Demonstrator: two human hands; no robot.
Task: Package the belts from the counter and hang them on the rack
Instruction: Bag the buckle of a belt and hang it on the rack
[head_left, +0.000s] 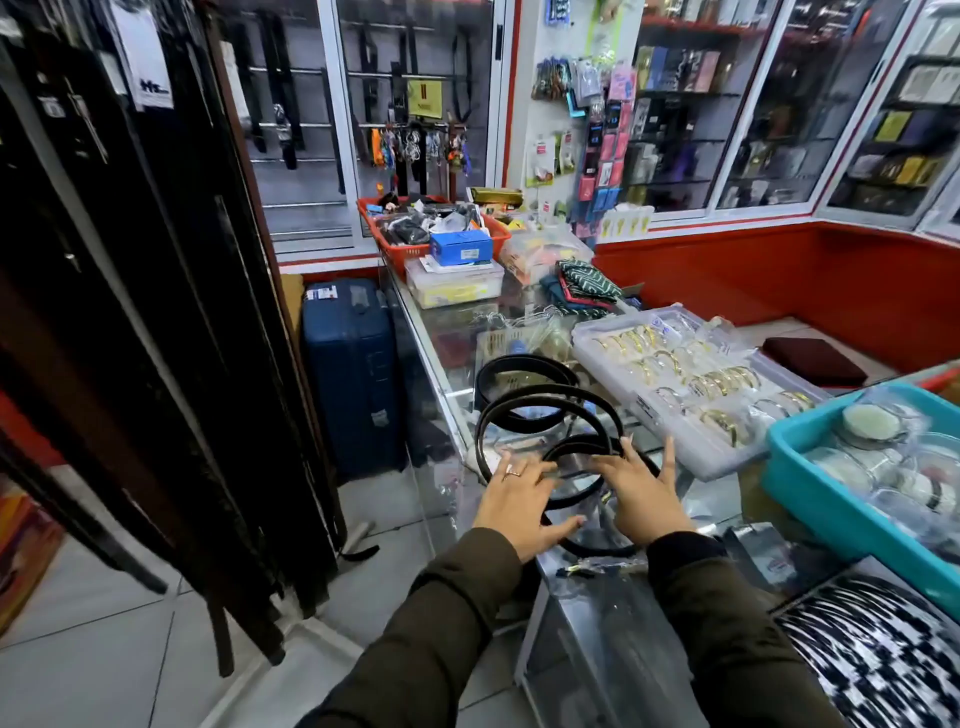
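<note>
Several black belts lie in loose coils on the glass counter. One coil sits farther back, a larger loop overlaps it, and the nearest coil lies under my hands. My left hand, with a ring on it, rests flat with spread fingers on the near coil's left side. Just to its right, my right hand presses on the same coil, fingers apart. Crinkled clear plastic shows between and below my hands. Packaged dark belts hang on the rack at the left.
A clear tray of gold bangles lies right of the belts and a teal bin stands nearer right. Red baskets and boxes crowd the counter's far end. A blue suitcase stands on the floor between rack and counter.
</note>
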